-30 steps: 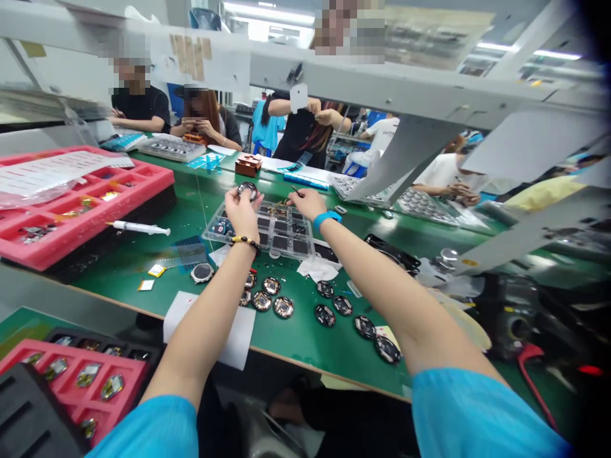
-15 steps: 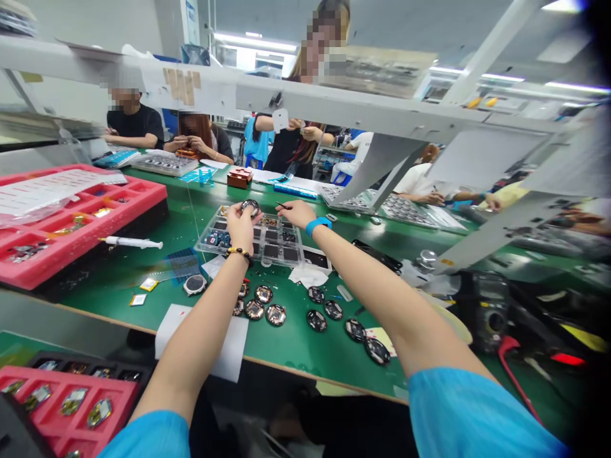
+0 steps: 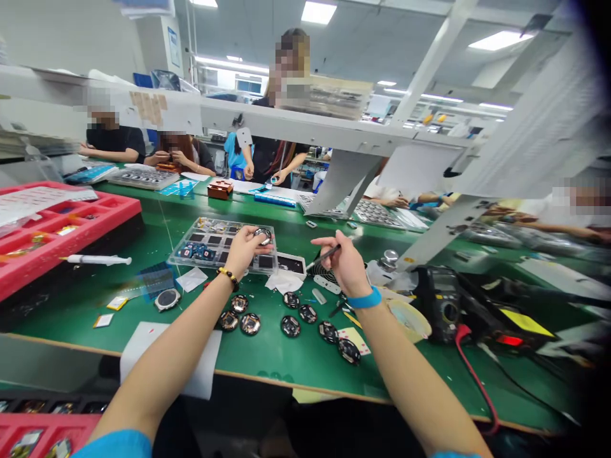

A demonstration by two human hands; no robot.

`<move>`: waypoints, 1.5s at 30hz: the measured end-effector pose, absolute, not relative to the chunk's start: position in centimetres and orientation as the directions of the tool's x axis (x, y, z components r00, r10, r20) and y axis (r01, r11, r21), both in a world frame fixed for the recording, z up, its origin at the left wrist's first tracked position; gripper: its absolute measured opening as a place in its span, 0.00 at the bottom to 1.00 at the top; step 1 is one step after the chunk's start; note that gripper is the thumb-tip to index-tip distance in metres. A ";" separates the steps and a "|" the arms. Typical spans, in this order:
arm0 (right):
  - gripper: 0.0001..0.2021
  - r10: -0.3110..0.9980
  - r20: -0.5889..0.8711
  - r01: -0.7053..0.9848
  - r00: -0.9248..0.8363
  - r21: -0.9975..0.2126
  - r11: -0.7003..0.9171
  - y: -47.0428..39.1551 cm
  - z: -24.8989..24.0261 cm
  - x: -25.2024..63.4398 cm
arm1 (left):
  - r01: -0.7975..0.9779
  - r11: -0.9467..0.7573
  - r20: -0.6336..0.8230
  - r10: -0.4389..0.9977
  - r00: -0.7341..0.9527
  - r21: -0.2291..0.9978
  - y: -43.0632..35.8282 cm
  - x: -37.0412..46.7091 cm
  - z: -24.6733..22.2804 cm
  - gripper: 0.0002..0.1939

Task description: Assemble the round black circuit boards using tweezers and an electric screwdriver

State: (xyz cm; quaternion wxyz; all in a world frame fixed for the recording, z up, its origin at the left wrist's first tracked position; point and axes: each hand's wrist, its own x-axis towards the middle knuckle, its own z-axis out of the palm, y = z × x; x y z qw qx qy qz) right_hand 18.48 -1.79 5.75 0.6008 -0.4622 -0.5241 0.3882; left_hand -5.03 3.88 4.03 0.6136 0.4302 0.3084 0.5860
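While still pinching a round module (image 3: 263, 237) in the left hand (image 3: 243, 247) near the right edge of the compartment box (image 3: 210, 267), has swung the right hand (image 3: 348, 267) rightward, gripping a slim dark tool (image 3: 325, 256); leaves both hands apart, the module untouched by the tool, well back from the tabletop (image 3: 305, 362)'s near edge.

Bright light from white ceiling panels (image 3: 319, 12), blur toward the right, dark right edge.

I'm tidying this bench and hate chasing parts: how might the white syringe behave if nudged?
The syringe may roll, given its slim, round barrel, though its wider end could make it swing rather than run straight. It looks like thin plastic, so probably light. Its narrow tip, toward the pink tray, might snag.
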 end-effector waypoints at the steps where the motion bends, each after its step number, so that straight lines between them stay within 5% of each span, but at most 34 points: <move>1: 0.31 0.952 0.254 -0.001 0.170 -0.966 0.258 -2.1 5.3 18.8 | -0.427 -0.050 0.127 0.980 0.154 0.903 3.6 -4.8 4.0 0.12; 6: 0.28 0.938 0.285 -0.063 0.198 -0.951 0.303 -2.8 3.5 19.0 | -0.328 -0.057 0.147 0.955 0.257 0.943 2.2 -3.7 3.6 0.17; 17: 0.16 0.877 0.448 0.099 0.174 -0.894 0.437 -4.5 2.8 16.9 | -0.181 -0.104 0.163 0.921 0.353 0.978 0.9 -2.2 2.8 0.17; 23: 0.06 0.729 0.674 0.456 0.116 -0.689 0.564 -5.2 1.9 16.0 | -0.121 -0.147 0.181 0.921 0.346 0.982 0.4 -1.8 2.6 0.15; 29: 0.06 0.603 0.797 0.547 0.037 -0.521 0.655 -5.4 1.6 15.7 | -0.091 -0.174 0.195 0.916 0.352 0.981 0.4 -1.7 2.3 0.15; 45: 0.06 0.635 0.766 0.539 0.095 -0.576 0.614 -5.4 1.4 15.4 | -0.067 -0.204 0.215 0.910 0.355 0.977 0.3 -1.5 2.2 0.12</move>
